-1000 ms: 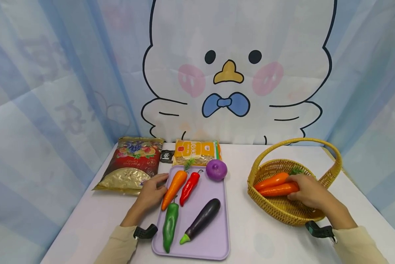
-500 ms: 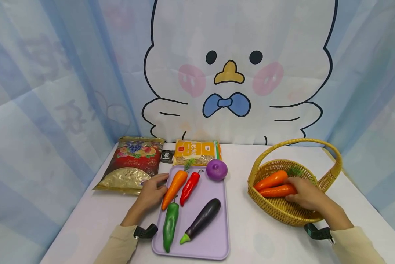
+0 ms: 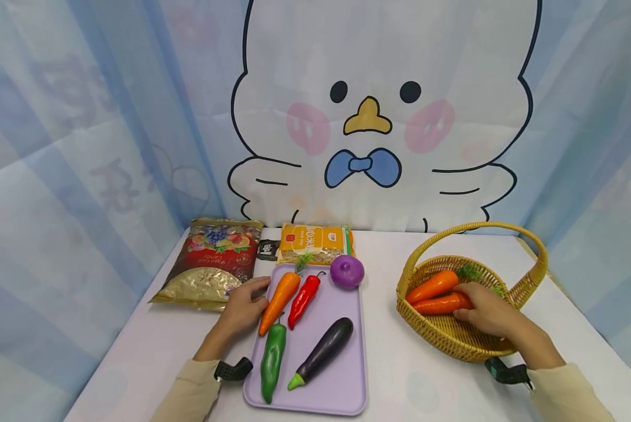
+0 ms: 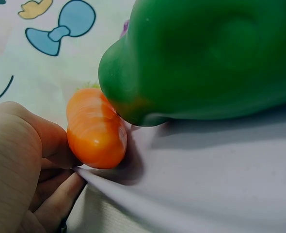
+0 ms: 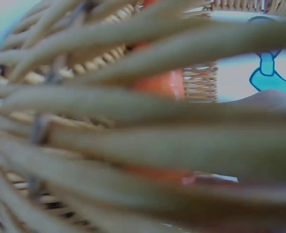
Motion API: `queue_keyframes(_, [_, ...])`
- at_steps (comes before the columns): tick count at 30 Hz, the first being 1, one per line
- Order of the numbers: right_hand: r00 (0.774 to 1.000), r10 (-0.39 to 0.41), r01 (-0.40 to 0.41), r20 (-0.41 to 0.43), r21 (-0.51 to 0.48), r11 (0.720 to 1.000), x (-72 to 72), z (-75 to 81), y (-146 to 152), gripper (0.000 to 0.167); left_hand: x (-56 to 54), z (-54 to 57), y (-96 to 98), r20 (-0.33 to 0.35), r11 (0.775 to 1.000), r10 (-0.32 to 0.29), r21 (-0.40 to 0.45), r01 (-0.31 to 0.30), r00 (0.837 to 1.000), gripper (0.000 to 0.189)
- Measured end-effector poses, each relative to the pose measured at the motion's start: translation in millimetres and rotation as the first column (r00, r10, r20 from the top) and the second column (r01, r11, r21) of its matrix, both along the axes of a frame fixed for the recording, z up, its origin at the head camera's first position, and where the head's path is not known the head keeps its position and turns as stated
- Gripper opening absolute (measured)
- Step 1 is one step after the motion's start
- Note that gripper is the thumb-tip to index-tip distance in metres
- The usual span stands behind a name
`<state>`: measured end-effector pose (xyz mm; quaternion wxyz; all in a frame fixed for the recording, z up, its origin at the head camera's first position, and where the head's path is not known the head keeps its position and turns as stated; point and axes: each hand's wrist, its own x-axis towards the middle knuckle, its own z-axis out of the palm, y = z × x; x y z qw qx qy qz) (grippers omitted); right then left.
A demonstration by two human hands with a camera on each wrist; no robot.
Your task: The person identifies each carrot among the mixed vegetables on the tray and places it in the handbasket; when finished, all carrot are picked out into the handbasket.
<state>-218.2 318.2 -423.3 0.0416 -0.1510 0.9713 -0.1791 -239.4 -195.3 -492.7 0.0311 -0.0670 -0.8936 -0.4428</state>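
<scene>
In the head view my left hand is at the left edge of a lilac tray. The left wrist view shows its thumb and fingers pinching the tray's rim beside an orange carrot. Also on the tray lie a green pepper, a red chili pepper and an eggplant. Inside a wicker basket, my right hand holds the leafy end of the nearer carrot. Another carrot lies just behind it. Basket wicker hides most of the right hand's work in the right wrist view.
A purple onion sits at the tray's far right corner. Behind the tray lies a yellow food packet. A red and gold candy bag lies at the back left. The basket's tall handle arches over it.
My right hand has shifted slightly left inside the basket. The rear carrot has tilted a little and shows apart from the fingers, with more of its greens visible. My left hand keeps its place.
</scene>
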Motion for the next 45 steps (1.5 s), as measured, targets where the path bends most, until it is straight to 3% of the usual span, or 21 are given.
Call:
queue_keyframes(21, [0.999, -0.009, 0.009, -0.037, 0.003, 1.0, 11.0, 34.9, -29, 0.051, -0.2, 0.3, 0.5, 0.003, 1.0, 0.007, 0.003, -0.007, 1.0, 0.048])
queue_keyframes(45, [0.984, 0.027, -0.029, -0.176, -0.014, 0.999, 23.0, 58.3, -63, 0.038, -0.4, 1.1, 1.3, 0.009, 1.0, 0.011, -0.008, -0.011, 1.0, 0.048])
